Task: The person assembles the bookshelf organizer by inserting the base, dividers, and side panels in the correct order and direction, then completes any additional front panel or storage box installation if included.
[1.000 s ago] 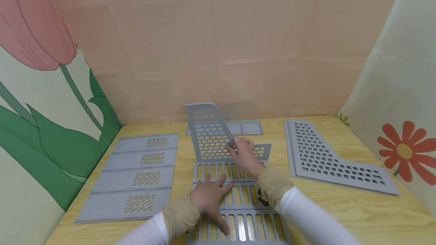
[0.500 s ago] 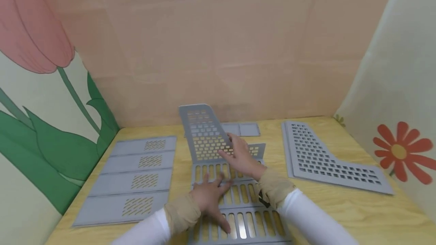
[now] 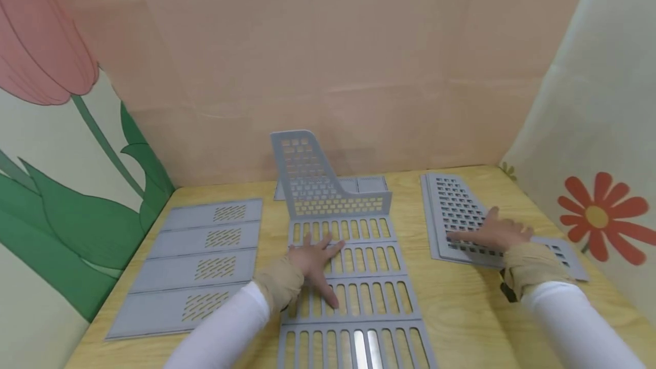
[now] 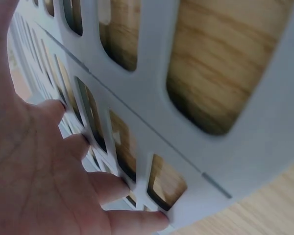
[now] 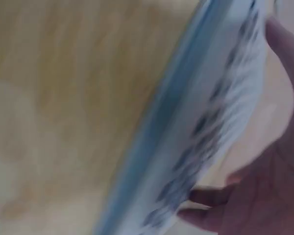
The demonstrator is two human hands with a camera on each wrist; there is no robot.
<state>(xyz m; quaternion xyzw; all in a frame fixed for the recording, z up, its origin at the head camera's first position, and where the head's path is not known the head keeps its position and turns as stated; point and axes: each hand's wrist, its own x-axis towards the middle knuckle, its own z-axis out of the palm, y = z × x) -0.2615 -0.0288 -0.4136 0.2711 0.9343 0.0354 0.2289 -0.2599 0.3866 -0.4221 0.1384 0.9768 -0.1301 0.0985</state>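
Note:
My left hand lies with spread fingers on a long grey slotted panel, flat on the table. In the left wrist view its fingertips touch the slats beside the slots. At the panel's far end a grey L-shaped grid panel stands upright, with no hand on it. Over a stack of similar L-shaped grid panels at the right is my right hand, its thumb and fingers spread apart. The right wrist view is blurred, and whether that hand touches the stack I cannot tell.
On the left lies a grey sheet in several sections, each with slanted cut-outs. A smaller grey panel lies behind the upright one. A pink back wall and flower-printed side walls border the wooden table.
My right hand has let go of the upright grid panel and moved right to the stack. The panel stays standing. My left hand stays on the slotted panel; the view has shifted a little.

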